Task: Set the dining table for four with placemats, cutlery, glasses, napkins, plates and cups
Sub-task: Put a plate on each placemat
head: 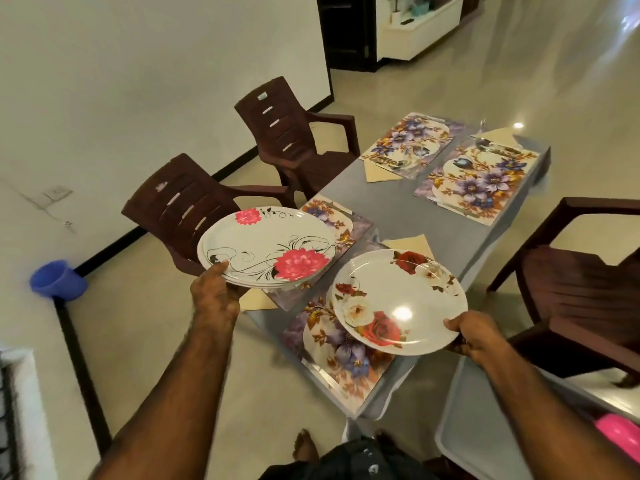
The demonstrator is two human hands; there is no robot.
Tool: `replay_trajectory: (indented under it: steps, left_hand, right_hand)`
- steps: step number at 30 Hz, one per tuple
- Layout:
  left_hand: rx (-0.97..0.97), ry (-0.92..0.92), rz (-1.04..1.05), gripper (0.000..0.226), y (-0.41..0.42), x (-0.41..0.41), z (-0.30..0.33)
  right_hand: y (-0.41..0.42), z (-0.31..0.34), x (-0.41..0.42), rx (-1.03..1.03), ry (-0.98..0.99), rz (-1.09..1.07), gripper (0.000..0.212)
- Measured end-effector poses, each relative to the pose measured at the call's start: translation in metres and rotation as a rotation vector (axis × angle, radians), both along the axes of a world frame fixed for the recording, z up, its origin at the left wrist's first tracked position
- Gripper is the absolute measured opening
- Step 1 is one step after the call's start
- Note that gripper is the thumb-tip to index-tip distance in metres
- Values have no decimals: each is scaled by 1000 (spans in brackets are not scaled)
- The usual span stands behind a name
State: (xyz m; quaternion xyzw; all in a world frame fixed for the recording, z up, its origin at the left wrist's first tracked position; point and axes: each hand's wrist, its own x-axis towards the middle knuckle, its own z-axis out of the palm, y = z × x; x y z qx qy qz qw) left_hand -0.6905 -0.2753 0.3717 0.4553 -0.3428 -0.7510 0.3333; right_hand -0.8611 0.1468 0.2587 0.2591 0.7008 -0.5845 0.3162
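Observation:
My left hand (215, 293) grips the near rim of a stack of white plates with pink flowers (266, 247), held above the near left corner of the grey table (391, 202). My right hand (475, 336) holds a single white plate with red roses (394, 299) by its right rim, over the near right floral placemat (341, 351). Floral placemats also lie at the near left (337, 223), far left (412, 142) and far right (479, 183). Beige napkins (412, 244) show beside the mats. Cutlery and a glass (483, 135) stand at the far right setting.
Two brown plastic chairs (187, 206) (294, 140) stand along the table's left side, another brown chair (585, 285) on the right. A blue cup (57, 280) sits on a ledge at left. A second grey surface with a pink object (620, 433) is at lower right.

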Motion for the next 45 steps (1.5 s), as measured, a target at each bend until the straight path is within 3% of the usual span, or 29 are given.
replay_trajectory:
  steps: [11,14,22,32,35,38,41,45]
  left_hand:
    - [51,8,-20,37,-1,-21,3]
    - [43,10,-18,37,-7,-20,6]
    - [39,37,2,25,-20,-13,9]
    - [57,24,-42,27,-23,-23,-1]
    - [48,17,-57,20,-21,-28,-2]
    - [46,18,-59,17,-20,-30,-2]
    - [40,13,-67,19,-19,-32,-1]
    - [40,18,-77,16,-17,-36,2]
  right_hand:
    - [-71,-69,66,-44,-54,72,31]
    - [-79,-92,73,-62,-160,43,17]
    - [-78,-113,52,253,-63,173,18]
    - [-67,-128,37,286,-80,118,18]
    - [-66,-126,38,407,-92,216,30]
    - [-75,-111,38,587,23,408,44]
    - [-79,-108,39,661,89,445,47]
    - [-77,-118,41,658,30,384,44]
